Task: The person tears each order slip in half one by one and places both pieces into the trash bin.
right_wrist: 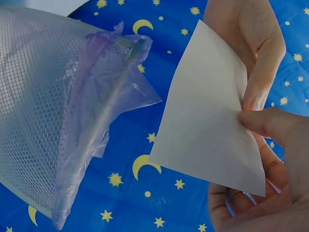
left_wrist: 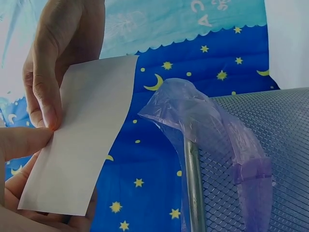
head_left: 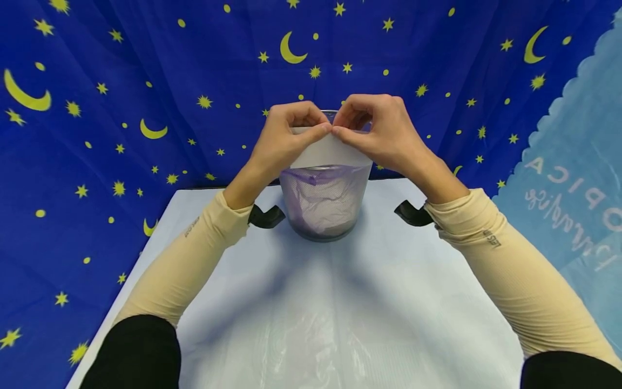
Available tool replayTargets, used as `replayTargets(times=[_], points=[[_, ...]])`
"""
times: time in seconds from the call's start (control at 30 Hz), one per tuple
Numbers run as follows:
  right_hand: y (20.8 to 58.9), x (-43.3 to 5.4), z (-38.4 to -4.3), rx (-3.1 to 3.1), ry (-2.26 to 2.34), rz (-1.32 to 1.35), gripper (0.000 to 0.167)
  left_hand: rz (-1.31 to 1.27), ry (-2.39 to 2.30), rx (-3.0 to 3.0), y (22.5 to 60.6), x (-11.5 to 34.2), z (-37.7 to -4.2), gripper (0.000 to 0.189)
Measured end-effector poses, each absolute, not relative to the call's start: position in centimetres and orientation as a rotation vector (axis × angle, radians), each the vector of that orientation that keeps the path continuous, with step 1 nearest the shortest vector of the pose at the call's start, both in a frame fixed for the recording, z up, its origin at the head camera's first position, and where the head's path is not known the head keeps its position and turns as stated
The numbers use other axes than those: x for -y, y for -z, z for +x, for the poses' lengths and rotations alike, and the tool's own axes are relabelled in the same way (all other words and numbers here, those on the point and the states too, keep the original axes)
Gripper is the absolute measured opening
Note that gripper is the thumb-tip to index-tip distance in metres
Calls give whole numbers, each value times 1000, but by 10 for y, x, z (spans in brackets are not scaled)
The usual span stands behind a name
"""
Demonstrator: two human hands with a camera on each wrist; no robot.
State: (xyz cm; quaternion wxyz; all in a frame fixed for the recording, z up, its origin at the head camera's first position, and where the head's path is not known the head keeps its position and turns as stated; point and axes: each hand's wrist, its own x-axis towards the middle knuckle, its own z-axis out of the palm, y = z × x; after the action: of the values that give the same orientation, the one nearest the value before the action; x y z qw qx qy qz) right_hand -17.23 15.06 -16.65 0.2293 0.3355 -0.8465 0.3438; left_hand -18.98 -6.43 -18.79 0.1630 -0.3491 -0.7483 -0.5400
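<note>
Both hands pinch the upper edge of a white sheet of paper (head_left: pixel 332 152), thumbs close together at its middle. My left hand (head_left: pixel 291 127) grips it from the left, and my right hand (head_left: pixel 381 127) from the right. The fingers curl behind the sheet, partly hidden by it. In the left wrist view the paper (left_wrist: pixel 91 125) appears as a plain strip, held above the rim. Just below and behind it stands a mesh wastebasket (head_left: pixel 326 205), lined with a thin purple plastic bag (left_wrist: pixel 178 104) folded over its rim. The paper covers part of the basket's opening in the head view.
The basket stands near the back edge of a white-covered table (head_left: pixel 325 302). A blue curtain (head_left: pixel 218 65) with yellow moons and stars hangs behind it. At right is a light blue cloth (head_left: pixel 578 189) with lettering. Black straps (head_left: pixel 413 213) stick out at both wrists.
</note>
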Motion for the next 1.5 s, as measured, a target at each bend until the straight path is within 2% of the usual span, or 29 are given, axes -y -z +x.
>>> replayTargets(times=[0.43, 1.07, 1.5], points=[[156, -146, -183, 2349, -872, 916, 14, -980, 1589, 2147, 177, 69, -197, 9], [162, -151, -216, 2411, -936, 951, 14, -923, 1737, 2209, 182, 69, -227, 9], [155, -149, -226, 2444, -898, 919, 18, -933, 1745, 2181, 175, 67, -239, 10]])
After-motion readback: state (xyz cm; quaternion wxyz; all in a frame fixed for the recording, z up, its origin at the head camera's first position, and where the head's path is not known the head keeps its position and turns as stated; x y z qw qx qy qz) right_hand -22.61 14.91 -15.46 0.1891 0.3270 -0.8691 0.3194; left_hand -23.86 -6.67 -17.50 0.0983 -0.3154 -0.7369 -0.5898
